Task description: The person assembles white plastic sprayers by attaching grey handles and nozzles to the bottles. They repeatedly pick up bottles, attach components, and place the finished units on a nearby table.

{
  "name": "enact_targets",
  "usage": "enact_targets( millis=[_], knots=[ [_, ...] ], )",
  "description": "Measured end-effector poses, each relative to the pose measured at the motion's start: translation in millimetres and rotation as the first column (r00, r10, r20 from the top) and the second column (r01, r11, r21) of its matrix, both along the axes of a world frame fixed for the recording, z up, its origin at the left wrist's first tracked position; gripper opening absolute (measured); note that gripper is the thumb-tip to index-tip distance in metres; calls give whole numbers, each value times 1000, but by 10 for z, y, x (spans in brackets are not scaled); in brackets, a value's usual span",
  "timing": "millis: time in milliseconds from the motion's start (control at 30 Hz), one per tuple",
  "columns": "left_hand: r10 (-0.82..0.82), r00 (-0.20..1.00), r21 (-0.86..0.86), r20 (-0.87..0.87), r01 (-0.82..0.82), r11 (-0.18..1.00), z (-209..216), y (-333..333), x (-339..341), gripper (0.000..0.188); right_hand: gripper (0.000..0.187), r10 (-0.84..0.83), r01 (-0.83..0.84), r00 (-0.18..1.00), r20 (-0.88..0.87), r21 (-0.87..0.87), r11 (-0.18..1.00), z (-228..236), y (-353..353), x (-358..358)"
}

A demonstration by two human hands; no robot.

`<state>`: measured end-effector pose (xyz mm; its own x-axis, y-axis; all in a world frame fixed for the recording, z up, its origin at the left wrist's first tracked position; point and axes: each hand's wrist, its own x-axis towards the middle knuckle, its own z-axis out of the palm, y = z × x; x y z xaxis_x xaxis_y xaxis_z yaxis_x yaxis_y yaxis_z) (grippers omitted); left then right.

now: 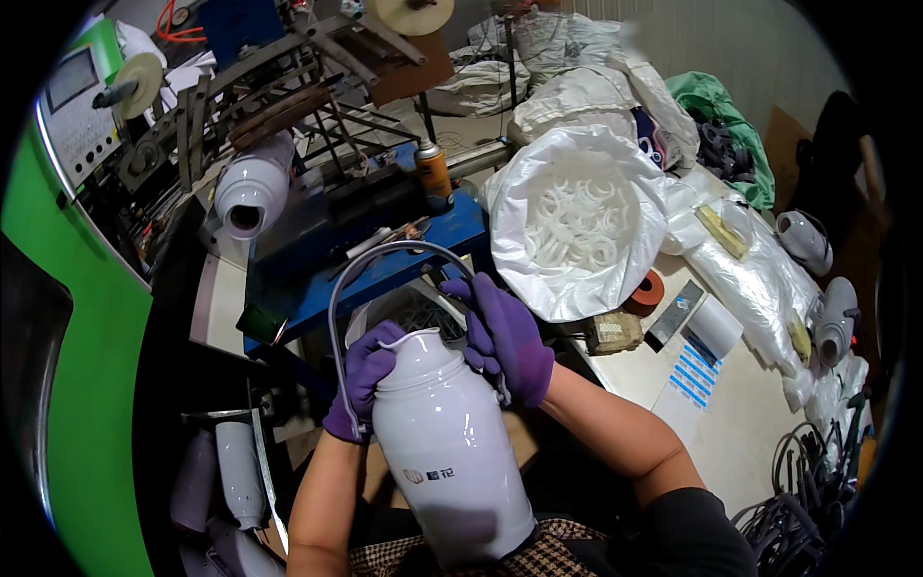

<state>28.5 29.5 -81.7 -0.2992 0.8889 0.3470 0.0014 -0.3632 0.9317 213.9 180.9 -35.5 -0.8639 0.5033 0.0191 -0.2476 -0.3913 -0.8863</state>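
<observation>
A glossy pale-grey thermos jug (447,466) with a spouted neck stands upright in front of my body, its lower end near my lap. A grey arched carrying handle (334,308) rises over its neck. My left hand (361,378), in a purple glove, is closed at the left side of the neck and the handle's left end. My right hand (508,337), gloved the same way, wraps round the handle's right side beside the neck. The fingers' exact hold there is partly hidden.
A white sack (514,226) of translucent plastic rings stands ahead. Behind the jug is a blue bench (452,229) with a spray can (433,171). Other jugs (252,188) lie around. Grey handles (793,519) heap at lower right; a green machine (87,385) stands left.
</observation>
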Motion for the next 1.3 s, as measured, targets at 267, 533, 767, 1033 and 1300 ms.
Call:
enact_targets(
  millis=[267, 533, 767, 1033, 1300],
  knots=[
    [-15, 996, 5, 89, 15, 1000, 11, -29, 73, 20, 9, 392, 691, 697, -600, 709, -142, -68, -389, 124],
    [47, 983, 135, 180, -72, 988, 48, -108, 92, 51, 28, -482, 512, 858, -179, 374, 773, -96, -331, -297],
    [689, 342, 518, -639, -470, 714, 85, 89, 352, 59, 51, 168, -207, 935, -312, -97, 973, -1059, 303, -503],
    [465, 817, 510, -340, -256, 821, 356, -528, 456, 53, 60, 275, -281, 866, -419, 49, 958, -1090, 291, -580],
    [-26, 985, 111, 171, 7, 994, -25, -404, 56, 47, 73, 304, -455, 810, -502, -209, 866, -1129, 187, -532]
  ],
)
